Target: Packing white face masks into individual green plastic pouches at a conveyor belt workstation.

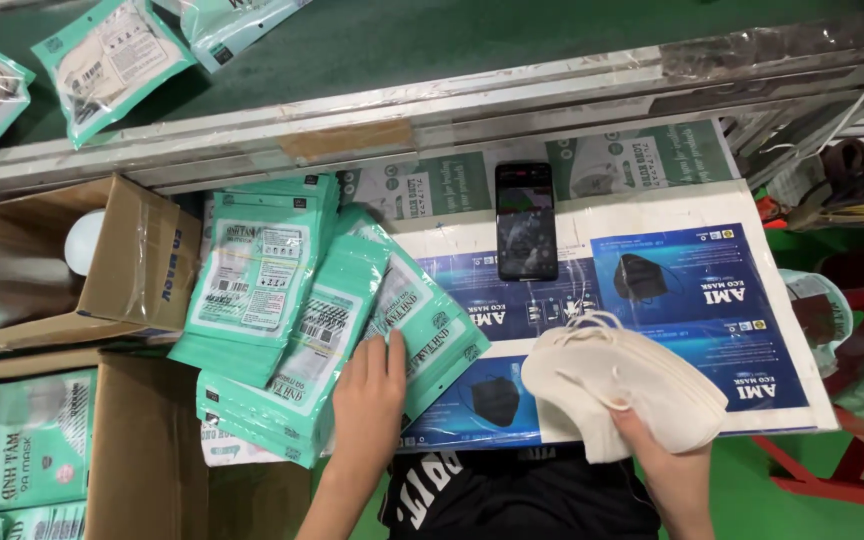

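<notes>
On blue sheet: right hand [674,470] fingers grasp mask stack [620,385], long axis up-left; left hand [367,395] flat, released, on pouches [352,330].

place: we're at a packing line in a factory
belt: green conveyor [372,45] w/ metal rail, sealed packets [112,55] riding on it
bench: stacks of green pouches [262,290], cardboard boxes [137,260], bundle of cream masks [622,385]

Work surface [652,215], covered with flattened blue printed carton sheets. Left hand [367,395]: flat on a fanned stack of green packets [292,300]. Right hand [667,465]: gripping a stack of cream face masks [617,385], ear loops loose on top. Black smartphone [526,221]: lying beyond the masks. Open cardboard boxes [137,260]: left side. Green conveyor belt [382,45]: carrying further packets.
</notes>
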